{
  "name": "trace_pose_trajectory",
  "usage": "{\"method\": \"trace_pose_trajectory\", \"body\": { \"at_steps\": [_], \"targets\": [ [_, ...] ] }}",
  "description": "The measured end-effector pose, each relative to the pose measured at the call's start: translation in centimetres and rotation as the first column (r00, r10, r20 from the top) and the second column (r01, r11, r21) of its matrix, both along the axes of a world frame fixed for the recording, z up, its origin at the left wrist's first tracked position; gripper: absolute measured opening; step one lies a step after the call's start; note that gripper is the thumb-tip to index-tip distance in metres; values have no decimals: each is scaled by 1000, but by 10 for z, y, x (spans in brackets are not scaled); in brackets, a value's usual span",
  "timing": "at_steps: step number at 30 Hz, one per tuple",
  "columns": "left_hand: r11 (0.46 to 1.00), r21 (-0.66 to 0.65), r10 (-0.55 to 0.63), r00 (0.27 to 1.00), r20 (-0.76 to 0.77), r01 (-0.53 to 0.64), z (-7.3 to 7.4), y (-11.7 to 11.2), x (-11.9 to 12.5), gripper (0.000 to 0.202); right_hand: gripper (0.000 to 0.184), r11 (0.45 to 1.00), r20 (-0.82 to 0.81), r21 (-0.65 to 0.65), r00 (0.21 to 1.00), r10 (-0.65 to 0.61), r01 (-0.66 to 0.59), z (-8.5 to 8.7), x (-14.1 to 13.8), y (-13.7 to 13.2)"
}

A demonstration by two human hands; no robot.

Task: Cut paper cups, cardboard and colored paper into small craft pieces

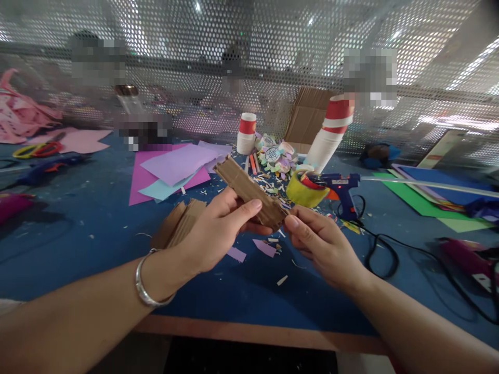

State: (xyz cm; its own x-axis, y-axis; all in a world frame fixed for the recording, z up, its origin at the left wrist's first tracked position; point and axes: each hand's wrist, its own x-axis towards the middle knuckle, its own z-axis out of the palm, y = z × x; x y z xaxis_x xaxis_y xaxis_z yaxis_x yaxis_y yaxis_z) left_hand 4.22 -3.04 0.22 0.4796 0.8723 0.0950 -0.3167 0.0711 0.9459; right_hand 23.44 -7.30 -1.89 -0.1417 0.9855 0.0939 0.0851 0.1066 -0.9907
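Observation:
A narrow strip of brown corrugated cardboard (251, 193) is held tilted above the table, its upper end pointing away to the left. My left hand (224, 221) grips its middle, thumb on top and fingers underneath. With thumb and forefinger, my right hand (312, 234) pinches the strip's near right corner, where the edge looks torn. Beneath my left wrist, more folded cardboard (189, 221) lies on the table, partly hidden by the hand. Paper scraps (265, 248) are scattered below the strip.
A blue glue gun (343, 187) rests by a yellow tape roll (307, 189), its cable (384, 259) looping to the right. Stacked paper cups (331, 135), purple sheets (179, 162) and scissors (41, 149) lie around. A perforated metal screen (273, 67) closes off the back.

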Motion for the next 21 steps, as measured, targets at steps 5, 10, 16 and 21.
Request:
{"method": "trace_pose_trajectory", "body": {
  "at_steps": [5,10,16,21],
  "targets": [
    [1000,20,15,1000,-15,-14,-5,-5,3,19,45,1000,-40,-22,999,-11,10,-2,0,0],
    [1000,5,15,1000,6,-15,-6,-7,7,21,46,1000,-60,0,998,-27,27,-2,0,1],
    [999,9,50,998,-23,-50,-3,-2,5,18,46,1000,-60,-17,998,9,-10,1,0,6],
    [1000,18,-15,1000,-3,15,-4,-2,6,18,47,999,-57,-25,998,21,-23,1,0,5]
  ]
}}
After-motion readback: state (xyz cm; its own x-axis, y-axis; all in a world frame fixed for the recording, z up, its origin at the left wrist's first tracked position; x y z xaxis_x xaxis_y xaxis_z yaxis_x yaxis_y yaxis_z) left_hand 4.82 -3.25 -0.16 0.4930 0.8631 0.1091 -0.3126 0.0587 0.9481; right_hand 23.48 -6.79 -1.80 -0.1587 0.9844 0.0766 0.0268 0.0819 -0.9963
